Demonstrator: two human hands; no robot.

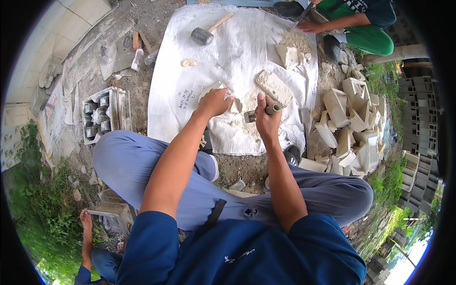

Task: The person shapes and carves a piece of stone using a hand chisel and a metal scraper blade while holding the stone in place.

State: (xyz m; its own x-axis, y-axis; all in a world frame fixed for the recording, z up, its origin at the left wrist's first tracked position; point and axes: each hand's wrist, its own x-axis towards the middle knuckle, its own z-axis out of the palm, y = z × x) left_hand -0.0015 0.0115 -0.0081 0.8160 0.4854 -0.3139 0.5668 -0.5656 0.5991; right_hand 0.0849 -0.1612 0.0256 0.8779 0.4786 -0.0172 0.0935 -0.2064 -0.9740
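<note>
Frame center: right hand wrapping around hammer, left hand curling beside pale chunk on white sheet, pinch unclear; steadying chunk, keeping left hand clear probably mattering most.

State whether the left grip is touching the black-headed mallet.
Apart. The head view plainly shows bare white sheet between the left grip and the black-headed mallet.

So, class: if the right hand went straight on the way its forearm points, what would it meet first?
The right hand would probably meet the pale, rectangular, crumb-strewn stone-like slab just ahead; the hand's height is unclear, so it might pass over.
</note>
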